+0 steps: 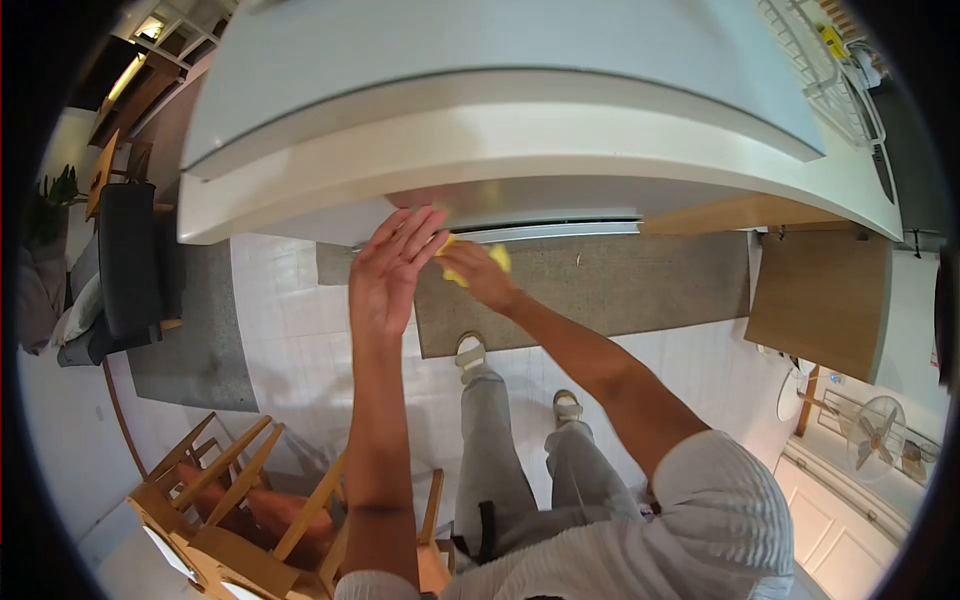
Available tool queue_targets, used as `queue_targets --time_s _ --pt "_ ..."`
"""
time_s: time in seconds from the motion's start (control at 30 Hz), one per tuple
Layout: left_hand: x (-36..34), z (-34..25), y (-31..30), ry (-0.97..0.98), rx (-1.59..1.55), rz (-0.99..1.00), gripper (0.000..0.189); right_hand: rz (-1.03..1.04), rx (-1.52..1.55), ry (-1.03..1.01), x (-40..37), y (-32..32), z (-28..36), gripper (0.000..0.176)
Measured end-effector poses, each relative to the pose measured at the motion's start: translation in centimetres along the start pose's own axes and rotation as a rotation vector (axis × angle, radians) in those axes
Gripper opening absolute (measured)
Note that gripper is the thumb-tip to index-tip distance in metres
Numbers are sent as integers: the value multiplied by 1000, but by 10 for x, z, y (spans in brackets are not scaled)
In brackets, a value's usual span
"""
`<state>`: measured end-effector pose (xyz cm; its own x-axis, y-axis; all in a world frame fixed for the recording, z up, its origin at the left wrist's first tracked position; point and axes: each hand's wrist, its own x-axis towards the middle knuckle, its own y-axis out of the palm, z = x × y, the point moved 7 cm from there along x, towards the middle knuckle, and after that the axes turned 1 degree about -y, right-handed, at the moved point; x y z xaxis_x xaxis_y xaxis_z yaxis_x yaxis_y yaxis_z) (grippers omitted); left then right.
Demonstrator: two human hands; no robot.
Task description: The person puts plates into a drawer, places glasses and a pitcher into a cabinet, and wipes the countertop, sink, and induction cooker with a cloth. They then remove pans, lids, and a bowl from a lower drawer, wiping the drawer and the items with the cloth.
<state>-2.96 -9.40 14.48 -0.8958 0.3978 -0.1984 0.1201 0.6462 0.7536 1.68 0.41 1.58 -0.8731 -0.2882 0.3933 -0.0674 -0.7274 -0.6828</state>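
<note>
My left hand (398, 262) is raised at the shiny grey front panel (560, 200) under a broad white edge (480, 150). Its fingers are stretched out and the palm is turned partly toward me. Just right of it and lower, my right hand (482, 276) is closed around a yellow cloth (499, 258), parts of which stick out past the fingers. The left fingertips overlap the edge of the cloth in this view. A faint yellowish and reddish reflection shows on the panel behind both hands.
A grey-brown mat (620, 290) lies on the white floor by my feet. An open wooden cabinet door (815, 300) juts out at right, near a fan (875, 430). Wooden chairs (230, 540) stand lower left, a dark sofa (128, 260) farther left. A white wire rack (825, 75) sits upper right.
</note>
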Motion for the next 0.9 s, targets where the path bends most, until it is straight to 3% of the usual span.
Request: queue_targets --time_s 0.07,0.17,0.23,0.27,0.3,0.37,0.4,0.47,0.67,0.73,0.8,0.9 --pt "-5 21 -12 44 127 -80 34 136 -122 -15 8 48 -25 37" --pt "0 71 -57 68 306 -179 38 133 -285 -78 -13 65 -54 41" --pt "9 106 -82 151 663 -274 38 134 -358 -72 -32 56 -72 44" --pt "18 125 -90 223 905 -236 37 112 -376 -41 -42 41 -82 44" --pt "26 140 -90 213 905 -233 37 86 -394 -10 -56 27 -94 44" --pt "39 171 -54 456 1532 -4 38 13 -367 18 -85 -16 -114 44" --pt "50 187 -51 457 1524 0 38 -17 -398 27 -101 -40 -123 44" --pt "57 228 -31 622 1736 292 41 -21 -476 104 -139 -77 -157 46" --pt "58 255 -26 622 1966 184 45 -30 -728 358 -223 -182 -218 56" --pt "56 259 -25 599 1966 155 47 -293 -521 617 -286 -209 -267 47" --pt "59 261 -24 601 1966 126 49 -181 -751 801 -365 -235 -299 34" --pt "58 275 -34 618 1968 56 48 -323 -641 705 -333 -257 -226 32"
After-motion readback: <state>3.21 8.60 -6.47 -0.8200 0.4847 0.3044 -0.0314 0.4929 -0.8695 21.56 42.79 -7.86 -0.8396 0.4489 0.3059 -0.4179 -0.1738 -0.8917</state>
